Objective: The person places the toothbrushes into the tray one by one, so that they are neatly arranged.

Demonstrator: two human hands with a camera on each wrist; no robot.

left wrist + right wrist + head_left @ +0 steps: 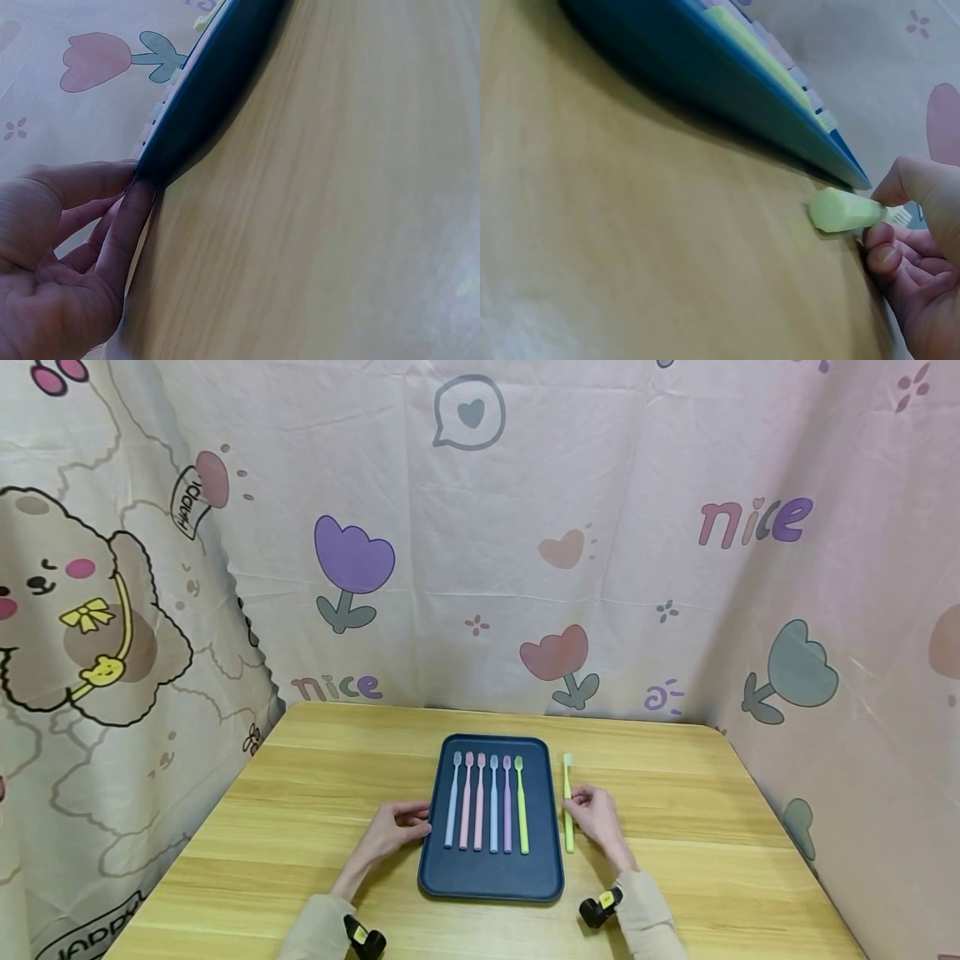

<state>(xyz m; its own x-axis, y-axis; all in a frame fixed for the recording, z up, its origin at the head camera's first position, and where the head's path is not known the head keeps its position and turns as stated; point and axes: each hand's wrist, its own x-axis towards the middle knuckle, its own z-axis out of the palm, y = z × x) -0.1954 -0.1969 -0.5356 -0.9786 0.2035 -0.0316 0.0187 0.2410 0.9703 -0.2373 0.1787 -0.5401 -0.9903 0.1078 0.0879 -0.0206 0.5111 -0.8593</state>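
Observation:
A dark blue tray (491, 878) lies on the table with several toothbrushes (478, 814) in a row, heads toward the far end: blue, pink, purple and yellow-green handles. My left hand (392, 837) is at the tray's left edge, thumb and finger pinching the rim (150, 161) in the left wrist view. Right of the tray, my right hand (598, 817) pinches a yellow-green toothbrush (569, 837) around the middle of its handle. Its bristle head points away from me, and the handle's blunt end (829, 210) faces the right wrist camera, close over the wood beside the tray.
The wooden table (675, 827) extends on both sides of the tray. A printed curtain (480, 568) hangs behind its back edge and along the left and right sides. A black wrist camera (600, 908) sits on the right sleeve, another (365, 937) on the left.

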